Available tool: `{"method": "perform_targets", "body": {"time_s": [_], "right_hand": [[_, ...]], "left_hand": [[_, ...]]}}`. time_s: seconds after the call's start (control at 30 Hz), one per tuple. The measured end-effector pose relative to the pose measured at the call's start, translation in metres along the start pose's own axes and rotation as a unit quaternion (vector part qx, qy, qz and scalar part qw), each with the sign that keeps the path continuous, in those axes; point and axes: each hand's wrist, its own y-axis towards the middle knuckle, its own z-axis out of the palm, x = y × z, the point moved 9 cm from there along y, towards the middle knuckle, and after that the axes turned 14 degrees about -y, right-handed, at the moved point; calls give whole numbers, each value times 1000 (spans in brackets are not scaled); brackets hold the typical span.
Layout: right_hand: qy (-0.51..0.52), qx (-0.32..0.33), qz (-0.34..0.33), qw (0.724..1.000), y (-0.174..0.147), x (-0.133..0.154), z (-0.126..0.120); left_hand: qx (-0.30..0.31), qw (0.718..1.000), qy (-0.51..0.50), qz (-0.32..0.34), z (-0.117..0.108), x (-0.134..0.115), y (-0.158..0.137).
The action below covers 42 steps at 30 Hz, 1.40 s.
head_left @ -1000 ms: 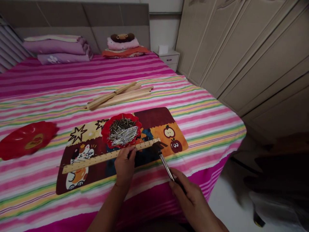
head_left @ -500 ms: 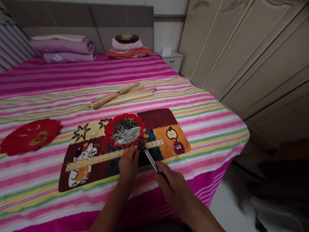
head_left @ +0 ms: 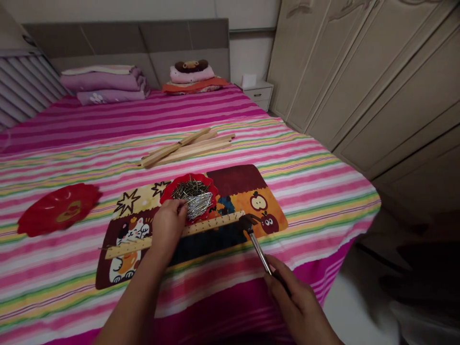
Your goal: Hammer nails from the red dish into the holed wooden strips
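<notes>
My right hand [head_left: 293, 297] is wrapped round the dark grip of a claw hammer [head_left: 259, 251], whose metal shaft points up and left. The hammer's dark head is by the right end of a wooden strip [head_left: 212, 223] with several nails standing along it. My left hand [head_left: 170, 223] reaches over that strip to the red scalloped dish of nails [head_left: 197, 203]. Its fingers are drawn together at the dish's left side, by the silvery nails; what they hold, if anything, is hidden. Beneath the strip and dish lies a patterned mat [head_left: 233, 182].
A red tray [head_left: 46, 211] lies to the left on the striped bedspread [head_left: 305, 177]. Several loose wooden strips [head_left: 187, 148] are piled beyond the mat. Folded bedding [head_left: 108, 81] rests near the headboard, and a wardrobe [head_left: 341, 72] stands on the right.
My left hand has moved from the wooden strip up and left to the dish of nails. My right hand has carried the hammer right, away from the middle of the strip.
</notes>
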Motion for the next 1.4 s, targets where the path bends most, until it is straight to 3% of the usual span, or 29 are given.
{"method": "perform_targets", "body": {"time_s": [0.17,0.3,0.4,0.5,0.57,0.7,0.87,0.97,1.07,1.17,1.27,1.4], "right_hand": [[20,-31,1,999,-1,-1,-5],[-1,-39,-8,999,0,1,-6],[-1,-32,-12,999,1,1,-4],[14,-26,-12,1000,0,0,-2],[13,-20,-4,1000,0,-1,0],[17,-16,4,1000,-2,-2,1],[20,-8,9,1000,-4,1,3],[34,7,10,999,-4,2,6],[29,23,16,999,-5,-1,9],[21,55,8,998,-4,0,14],[17,69,-1,998,-4,1,16],[16,70,3,997,-4,-1,17]], "left_hand": [[75,992,105,-7,31,14,32],[91,990,110,-14,34,16,35],[61,996,48,-34,21,19,34],[45,990,-106,-80,10,21,27],[59,961,-238,-129,10,19,18],[84,874,-433,-203,11,5,-5],[126,794,-535,-261,11,-3,-30],[147,770,-551,-286,10,-1,-41],[142,780,-536,-288,8,6,-47],[119,818,-501,-256,11,11,-50],[70,858,-461,-215,16,16,-55],[3,889,-399,-223,29,29,-67]]}}
